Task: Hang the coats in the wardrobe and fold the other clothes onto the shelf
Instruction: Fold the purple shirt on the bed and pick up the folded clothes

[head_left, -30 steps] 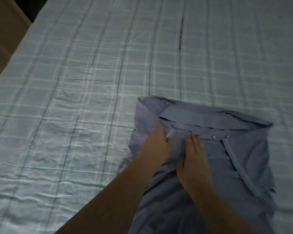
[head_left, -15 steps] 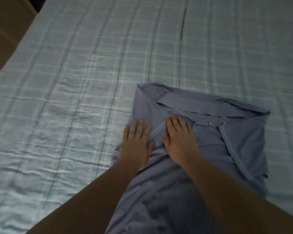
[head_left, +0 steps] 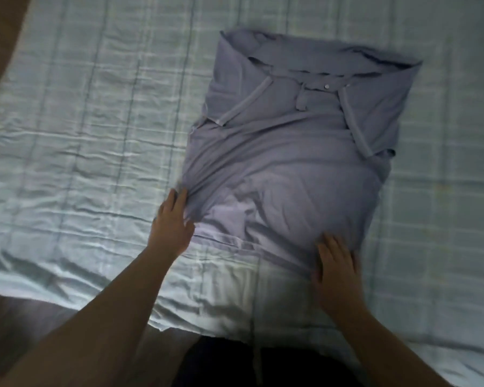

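Checked bedsheet, folded shirt; left hand fingers pinch edge; right hand fingers flat on hem.

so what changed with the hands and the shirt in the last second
Both hands slid back from the far half of the shirt to its near edge. The left hand is now at the near-left corner, where the cloth bunches, and the right hand lies flat on the near-right hem. The shirt stayed folded on the bed.

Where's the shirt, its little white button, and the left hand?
shirt (head_left: 285, 169), head view, middle of its front.
button (head_left: 327, 86), head view, its round white face.
left hand (head_left: 171, 222), head view, back of the hand.
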`<state>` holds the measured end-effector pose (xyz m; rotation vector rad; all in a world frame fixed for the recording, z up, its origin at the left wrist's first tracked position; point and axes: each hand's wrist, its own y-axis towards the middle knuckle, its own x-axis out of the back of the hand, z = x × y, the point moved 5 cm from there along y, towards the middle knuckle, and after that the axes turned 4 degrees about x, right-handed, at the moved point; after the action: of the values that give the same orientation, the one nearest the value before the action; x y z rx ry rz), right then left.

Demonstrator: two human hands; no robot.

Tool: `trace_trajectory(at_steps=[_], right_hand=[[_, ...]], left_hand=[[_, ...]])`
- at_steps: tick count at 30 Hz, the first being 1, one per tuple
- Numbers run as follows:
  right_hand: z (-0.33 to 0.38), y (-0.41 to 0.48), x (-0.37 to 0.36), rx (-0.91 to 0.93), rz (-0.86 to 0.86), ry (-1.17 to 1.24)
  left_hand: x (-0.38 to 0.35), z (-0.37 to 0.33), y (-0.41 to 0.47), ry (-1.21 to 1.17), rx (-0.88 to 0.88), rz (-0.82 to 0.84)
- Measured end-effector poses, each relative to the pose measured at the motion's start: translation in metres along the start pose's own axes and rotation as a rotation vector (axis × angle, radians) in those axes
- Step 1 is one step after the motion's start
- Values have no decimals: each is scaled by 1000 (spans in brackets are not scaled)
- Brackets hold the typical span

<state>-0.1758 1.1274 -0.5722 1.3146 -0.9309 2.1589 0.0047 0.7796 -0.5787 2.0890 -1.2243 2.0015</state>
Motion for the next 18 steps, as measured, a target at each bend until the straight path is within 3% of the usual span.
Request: trace_trajectory(at_steps=[2,5,8,11,13,18], right_hand=[[-15,-37,-5,-103,-100,99],[-23,-60,4,-497,-264,509],[-27,-54,1,-772,-313,734],[-28,-43,-6,-860,-169,725],[-22,-45,1,-880,-189,815],[-14,-84,33,-927,-320,1420]], left_hand=[[-1,19,-24,-70,123,-50],[-3,38,-34,-453,388,-44],[-3,39,-36,-621,443,16],[2,36,-50,-985,451,73],[8,35,-65,-1217,471,135],[38,43,-111,-1229,438,188]])
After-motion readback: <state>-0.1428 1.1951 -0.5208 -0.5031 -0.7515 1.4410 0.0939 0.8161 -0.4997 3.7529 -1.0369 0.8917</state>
